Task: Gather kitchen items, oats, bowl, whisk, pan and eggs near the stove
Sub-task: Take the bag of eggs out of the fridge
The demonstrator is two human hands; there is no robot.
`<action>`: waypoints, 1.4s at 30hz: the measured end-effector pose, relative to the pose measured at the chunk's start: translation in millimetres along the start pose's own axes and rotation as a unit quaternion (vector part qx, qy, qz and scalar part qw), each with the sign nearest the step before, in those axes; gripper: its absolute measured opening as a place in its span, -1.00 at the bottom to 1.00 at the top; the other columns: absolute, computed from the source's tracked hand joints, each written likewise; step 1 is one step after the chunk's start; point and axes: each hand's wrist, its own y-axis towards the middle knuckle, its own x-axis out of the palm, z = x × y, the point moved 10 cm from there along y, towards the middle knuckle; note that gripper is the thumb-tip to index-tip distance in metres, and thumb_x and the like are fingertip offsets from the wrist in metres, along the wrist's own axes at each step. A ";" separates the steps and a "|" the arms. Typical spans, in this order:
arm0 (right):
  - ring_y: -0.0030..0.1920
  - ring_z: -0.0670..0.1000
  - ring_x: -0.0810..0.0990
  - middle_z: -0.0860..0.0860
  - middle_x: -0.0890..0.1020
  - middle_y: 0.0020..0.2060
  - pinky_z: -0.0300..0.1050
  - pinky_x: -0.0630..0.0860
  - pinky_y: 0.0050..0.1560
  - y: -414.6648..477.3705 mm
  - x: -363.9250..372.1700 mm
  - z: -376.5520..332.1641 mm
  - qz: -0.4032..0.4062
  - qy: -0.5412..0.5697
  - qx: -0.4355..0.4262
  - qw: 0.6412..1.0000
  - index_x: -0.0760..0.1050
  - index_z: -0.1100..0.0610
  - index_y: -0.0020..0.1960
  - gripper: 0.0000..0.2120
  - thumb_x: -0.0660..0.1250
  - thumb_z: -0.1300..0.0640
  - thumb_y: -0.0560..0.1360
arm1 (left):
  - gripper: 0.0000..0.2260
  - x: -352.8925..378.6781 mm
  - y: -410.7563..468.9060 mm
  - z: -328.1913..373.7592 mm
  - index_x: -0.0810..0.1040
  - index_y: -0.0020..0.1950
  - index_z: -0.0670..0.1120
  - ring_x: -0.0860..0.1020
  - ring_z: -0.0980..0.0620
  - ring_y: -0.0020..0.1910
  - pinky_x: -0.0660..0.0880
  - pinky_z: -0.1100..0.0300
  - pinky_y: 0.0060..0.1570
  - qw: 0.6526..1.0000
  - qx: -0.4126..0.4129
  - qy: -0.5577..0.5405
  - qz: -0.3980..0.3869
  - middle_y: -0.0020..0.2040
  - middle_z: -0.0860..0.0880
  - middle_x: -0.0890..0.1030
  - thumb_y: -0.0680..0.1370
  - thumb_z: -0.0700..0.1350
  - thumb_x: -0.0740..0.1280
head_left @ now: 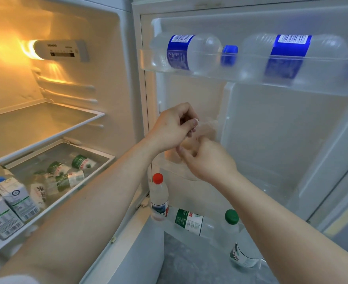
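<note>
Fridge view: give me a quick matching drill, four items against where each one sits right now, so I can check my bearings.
Things
1. clear plastic bottle with blue label and blue cap
2. clear plastic bottle with red cap
3. white milk cartons
4. thin clear plastic bag

Places
A. in the low drawer inside the fridge body
B. held by the left hand and right hand at the middle door shelf
C. lying on its side in the top door shelf
D. standing upright in the bottom door shelf

Pairs: 1-C, 2-D, 3-A, 4-B
</note>
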 end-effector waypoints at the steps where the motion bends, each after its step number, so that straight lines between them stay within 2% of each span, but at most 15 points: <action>1: -0.02 0.14 0.58 0.04 0.57 -0.01 -0.04 0.46 -0.25 1.5 -1.0 -4.0 -0.003 -0.009 -0.001 1.000 0.40 0.12 0.16 -0.38 0.14 -0.43 0.48 | -0.88 0.0 -0.5 4.3 0.53 -0.13 -0.06 0.61 0.06 -0.33 0.49 0.24 -0.27 1.000 0.008 0.007 -0.001 -0.29 -0.02 0.64 0.58 -0.25 0.33; 4: 0.01 0.13 0.60 0.04 0.58 0.03 0.01 0.55 -0.13 4.7 -3.9 -10.2 -0.004 0.009 -0.002 1.000 0.37 0.12 0.26 -0.32 0.15 -0.42 0.45 | -0.86 -0.4 -3.6 18.7 0.53 -0.14 -0.05 0.62 0.05 -0.32 0.54 0.20 -0.18 0.999 0.042 0.030 -0.006 -0.30 -0.01 0.63 0.55 -0.27 0.35; 7: -0.09 0.12 0.61 0.04 0.61 -0.04 -0.01 0.56 -0.16 11.1 -0.4 -6.3 -0.016 0.054 0.012 0.998 0.42 0.09 0.15 -0.52 0.15 -0.27 0.47 | -0.84 3.6 -6.9 31.1 0.54 -0.16 -0.02 0.63 0.04 -0.30 0.58 0.10 -0.12 0.996 0.063 0.061 -0.020 -0.30 -0.03 0.63 0.53 -0.27 0.36; 11: -0.32 0.01 0.53 0.00 0.59 -0.22 -0.18 0.31 -0.42 19.1 2.1 -13.2 -0.015 0.058 -0.026 0.998 0.45 -0.02 -0.06 -0.71 0.10 -0.16 0.40 | -0.82 7.0 -7.9 43.1 0.56 -0.17 0.01 0.62 0.08 -0.29 0.55 0.18 -0.15 0.993 0.074 0.086 -0.030 -0.33 0.03 0.63 0.50 -0.27 0.38; 15: -0.39 -0.01 0.46 -0.03 0.51 -0.29 -0.20 0.23 -0.43 26.6 2.0 -14.2 -0.009 0.053 -0.024 0.998 0.33 -0.06 -0.08 -0.78 0.02 -0.12 0.39 | -0.89 9.8 -8.0 57.1 0.61 -0.13 -0.05 0.57 0.27 -0.27 0.47 0.35 -0.14 0.988 0.094 0.110 -0.047 -0.34 0.27 0.59 0.49 -0.27 0.40; 18: -0.42 0.00 0.41 -0.03 0.45 -0.35 -0.20 0.20 -0.44 34.6 9.2 -17.3 -0.031 0.015 -0.041 0.999 0.33 -0.03 -0.12 -0.77 -0.03 -0.06 0.35 | -0.89 7.2 -8.2 63.1 0.63 -0.12 -0.08 0.60 0.22 -0.25 0.54 0.26 -0.10 0.986 0.103 0.119 -0.046 -0.33 0.22 0.61 0.47 -0.29 0.40; 22: -0.41 0.03 0.42 -0.02 0.45 -0.38 -0.19 0.23 -0.43 40.7 17.5 -13.6 -0.053 -0.004 -0.038 0.998 0.28 0.00 -0.23 -0.90 0.06 0.03 0.42 | -0.76 3.8 -7.2 60.9 0.61 -0.17 0.06 0.62 0.20 -0.26 0.56 0.25 -0.10 0.989 0.088 0.112 -0.047 -0.31 0.14 0.64 0.46 -0.31 0.42; 25: -0.38 0.05 0.43 -0.05 0.43 -0.37 -0.17 0.24 -0.42 40.2 21.1 -12.3 -0.053 0.007 -0.038 0.998 0.30 -0.02 -0.18 -0.90 0.07 0.03 0.50 | -0.84 2.6 -5.2 57.8 0.67 -0.14 -0.03 0.65 0.16 -0.21 0.57 0.24 -0.10 0.990 0.074 0.116 -0.041 -0.25 0.09 0.68 0.44 -0.30 0.45; 28: -0.22 0.11 0.53 -0.03 0.51 -0.29 -0.07 0.41 -0.29 32.9 13.9 -11.5 -0.057 0.068 -0.035 0.995 0.38 0.00 -0.11 -0.84 0.06 0.01 0.55 | -0.86 1.1 -4.6 55.6 0.70 -0.14 -0.04 0.65 0.21 -0.25 0.48 0.38 -0.19 0.991 0.054 0.116 -0.035 -0.26 0.08 0.70 0.43 -0.28 0.48; 31: -0.06 0.12 0.59 0.02 0.60 -0.14 -0.02 0.51 -0.12 24.6 1.8 -9.6 -0.055 0.115 -0.051 0.991 0.47 0.04 -0.01 -0.69 -0.01 -0.02 0.61 | -0.86 0.1 -3.7 56.9 0.71 -0.14 -0.04 0.66 0.20 -0.26 0.43 0.45 -0.23 0.993 0.025 0.105 -0.050 -0.28 0.07 0.71 0.42 -0.27 0.49; 33: 0.00 0.13 0.60 0.02 0.59 -0.10 -0.03 0.50 -0.08 17.6 -5.8 -8.8 -0.049 0.106 -0.069 0.991 0.51 0.07 0.10 -0.62 -0.05 -0.02 0.64 | -0.83 1.3 -4.4 60.6 0.70 -0.12 -0.03 0.69 0.13 -0.18 0.51 0.36 -0.14 0.994 0.011 0.083 -0.077 -0.25 0.03 0.72 0.42 -0.29 0.50; 36: 0.06 0.19 0.58 0.13 0.62 0.02 0.04 0.52 0.01 0.3 -22.0 -5.3 -0.046 0.089 -0.096 0.990 0.51 0.10 0.15 -0.61 -0.05 0.00 0.67 | -0.81 10.3 -9.4 74.9 0.71 -0.05 -0.04 0.71 -0.01 -0.07 0.60 0.10 0.10 0.992 0.003 0.043 -0.117 -0.14 -0.10 0.73 0.42 -0.30 0.52; 37: 0.08 0.20 0.58 0.15 0.62 0.06 0.06 0.53 0.04 -6.6 -29.3 -3.7 -0.046 0.095 -0.098 0.990 0.51 0.11 0.16 -0.62 -0.04 0.00 0.68 | -0.80 14.8 -11.2 80.4 0.71 -0.02 -0.08 0.71 -0.02 -0.06 0.60 0.10 0.12 0.991 0.003 0.034 -0.129 -0.13 -0.13 0.73 0.42 -0.31 0.52; 39: 0.08 0.19 0.58 0.15 0.62 0.06 0.08 0.53 0.06 -20.1 -42.1 0.7 -0.056 0.109 -0.098 0.988 0.50 0.09 0.09 -0.67 -0.01 0.00 0.67 | -0.80 23.1 -14.4 92.5 0.69 0.02 -0.14 0.70 -0.01 -0.07 0.58 0.10 0.11 0.990 0.007 0.015 -0.140 -0.12 -0.15 0.73 0.43 -0.34 0.51; 42: -0.02 0.19 0.59 0.12 0.63 -0.06 0.09 0.55 -0.01 -41.0 -61.5 12.1 -0.068 0.119 -0.106 0.985 0.41 0.00 -0.20 -0.73 0.08 0.05 0.64 | -0.80 36.2 -18.4 111.1 0.68 0.01 -0.14 0.70 -0.04 -0.06 0.57 0.01 0.13 0.990 0.016 0.001 -0.138 -0.11 -0.13 0.73 0.43 -0.33 0.50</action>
